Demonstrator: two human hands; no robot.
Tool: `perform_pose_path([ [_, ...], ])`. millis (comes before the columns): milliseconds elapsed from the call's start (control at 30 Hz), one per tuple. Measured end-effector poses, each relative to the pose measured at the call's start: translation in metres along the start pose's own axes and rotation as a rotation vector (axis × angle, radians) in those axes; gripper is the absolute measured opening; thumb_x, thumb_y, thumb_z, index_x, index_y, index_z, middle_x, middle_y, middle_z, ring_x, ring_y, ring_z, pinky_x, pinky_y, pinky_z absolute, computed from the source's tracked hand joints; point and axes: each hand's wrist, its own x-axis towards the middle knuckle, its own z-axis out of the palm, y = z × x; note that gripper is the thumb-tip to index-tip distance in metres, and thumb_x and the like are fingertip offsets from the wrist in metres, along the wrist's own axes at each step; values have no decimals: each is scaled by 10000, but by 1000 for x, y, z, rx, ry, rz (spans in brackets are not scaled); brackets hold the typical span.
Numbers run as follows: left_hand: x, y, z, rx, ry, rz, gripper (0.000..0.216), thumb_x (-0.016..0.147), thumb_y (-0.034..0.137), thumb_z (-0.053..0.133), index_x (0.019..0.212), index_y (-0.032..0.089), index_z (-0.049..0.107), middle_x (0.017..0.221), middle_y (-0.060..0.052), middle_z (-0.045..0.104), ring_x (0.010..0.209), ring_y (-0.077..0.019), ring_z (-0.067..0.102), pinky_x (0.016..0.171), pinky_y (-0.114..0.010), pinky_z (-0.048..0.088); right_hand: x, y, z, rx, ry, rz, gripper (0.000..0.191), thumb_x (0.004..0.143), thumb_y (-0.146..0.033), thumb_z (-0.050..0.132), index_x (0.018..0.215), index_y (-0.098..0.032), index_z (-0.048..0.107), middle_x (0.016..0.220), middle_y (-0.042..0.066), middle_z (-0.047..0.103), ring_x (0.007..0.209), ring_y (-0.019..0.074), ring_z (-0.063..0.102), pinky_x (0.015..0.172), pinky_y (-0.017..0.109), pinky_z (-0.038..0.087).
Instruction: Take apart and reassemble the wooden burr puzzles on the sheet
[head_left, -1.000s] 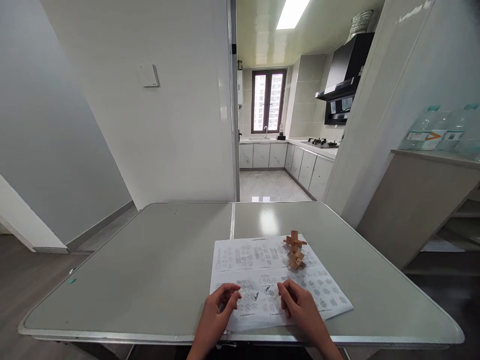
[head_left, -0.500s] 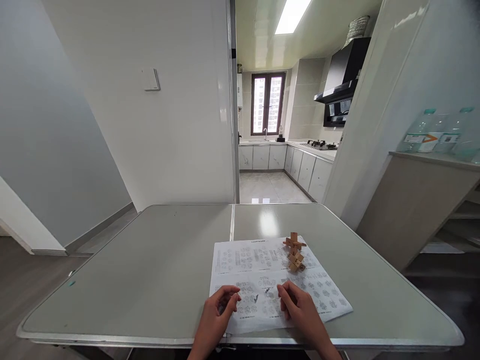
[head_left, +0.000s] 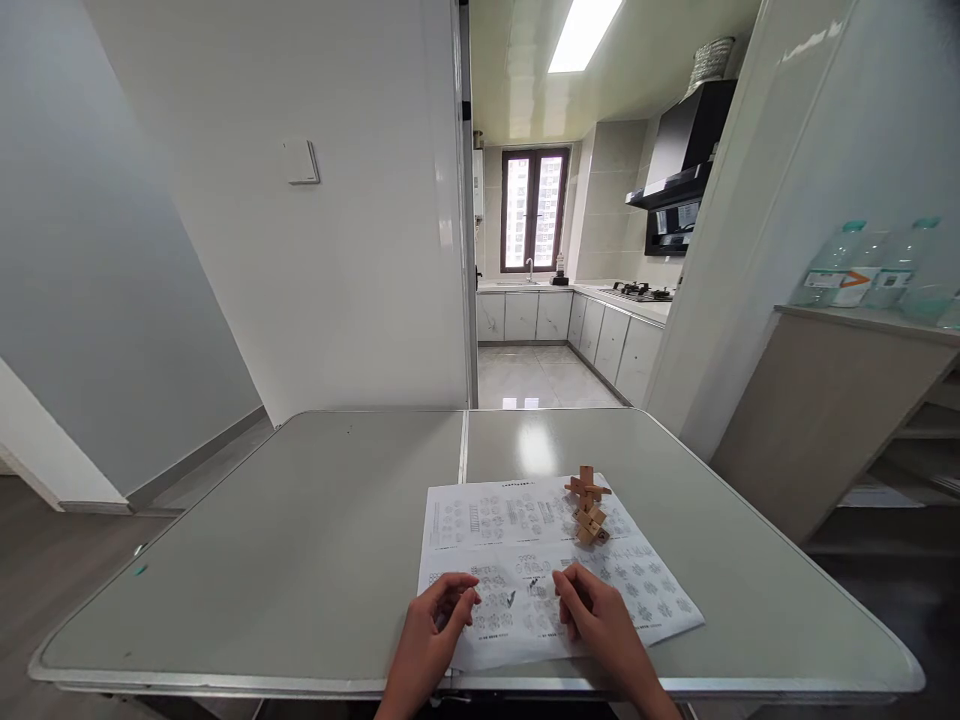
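Note:
A large printed sheet of paper [head_left: 544,548] with rows of small diagrams lies near the table's front edge. My left hand [head_left: 439,625] rests on its lower left part, fingers loosely curved and parted from the thumb, with nothing held. My right hand [head_left: 596,610] rests over the lower middle of the sheet, its fingers curled in and nothing visible in them. Beyond it, on the sheet's upper right, stand two wooden burr puzzles: a cross-shaped one [head_left: 587,487] at the back and a blockier one [head_left: 591,524] in front, close together. Two small dark marks show between my hands.
The grey-green folding table [head_left: 300,540] has a metal rim and a seam down its middle. A small green bit [head_left: 140,570] lies near its left edge. At the right, plastic bottles [head_left: 851,265] stand on a cabinet [head_left: 847,410]. A doorway ahead opens on a kitchen.
The view has shifted very slightly. Both hands, the sheet and the wooden puzzles stay where they were.

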Motion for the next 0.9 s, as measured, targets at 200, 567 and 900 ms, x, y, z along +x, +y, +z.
perform_pose_path([
  [200, 1, -2, 0, 4, 3, 5, 445, 923, 617, 585, 1051, 213, 723, 842, -56, 739, 854, -236, 687, 803, -324, 519, 0, 2, 0, 2, -2, 4, 513, 939, -715, 491, 733, -246, 526, 591, -27, 618, 464, 168, 568, 535, 287, 456],
  [567, 0, -6, -1, 15, -11, -1, 427, 945, 589, 566, 1073, 210, 716, 885, -60, 748, 862, -226, 680, 817, -314, 513, 0, 1, 0, -4, -9, -14, 504, 962, -688, 476, 729, -242, 507, 584, -30, 601, 455, 146, 545, 524, 265, 445],
  [900, 0, 0, 0, 14, -4, -9, 415, 935, 589, 574, 1051, 219, 722, 897, -49, 752, 817, -209, 664, 804, -311, 513, 2, 4, 0, -13, -10, -1, 507, 951, -697, 482, 735, -239, 521, 587, -20, 626, 457, 152, 563, 530, 267, 453],
])
